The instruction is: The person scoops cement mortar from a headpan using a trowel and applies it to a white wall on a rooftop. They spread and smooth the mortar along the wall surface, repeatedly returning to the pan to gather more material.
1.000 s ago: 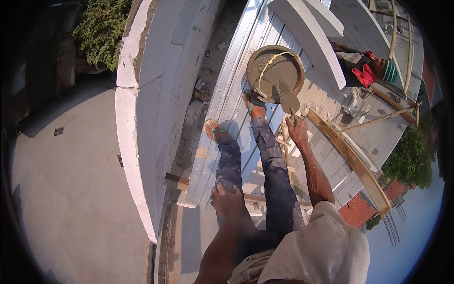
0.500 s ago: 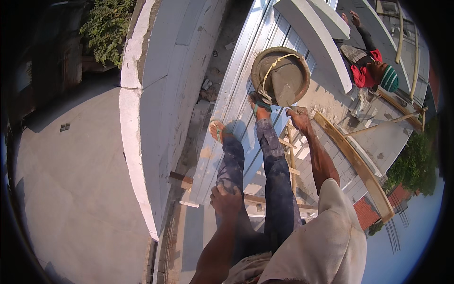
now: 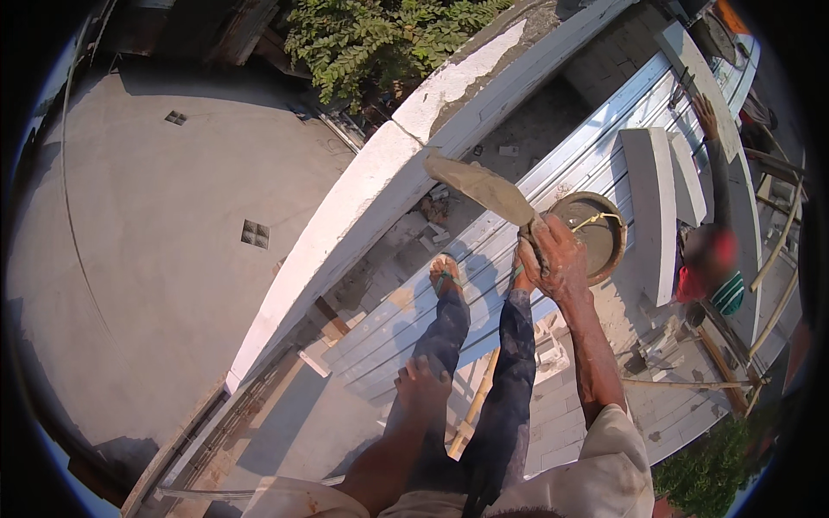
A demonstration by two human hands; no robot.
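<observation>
Wall [image 3: 315, 263] left of the bowl [image 3: 620, 246], my left hand [image 3: 423, 386] loosely spread on my leg [image 3: 447, 324] below-left of the bowl, trowel [image 3: 488, 190] up-left of the bowl, my right hand [image 3: 560, 259] closed around the trowel, mortar [image 3: 598, 246] in the bowl, block [image 3: 649, 207] right of it.

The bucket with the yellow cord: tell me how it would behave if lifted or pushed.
The bucket is probably heavy for its size, since grey mortar lies in it. Its yellow cord looks thin, so it would likely flex when pulled. It seems set on ribbed metal sheeting, whose ridges might catch or tilt it if pushed.
</observation>
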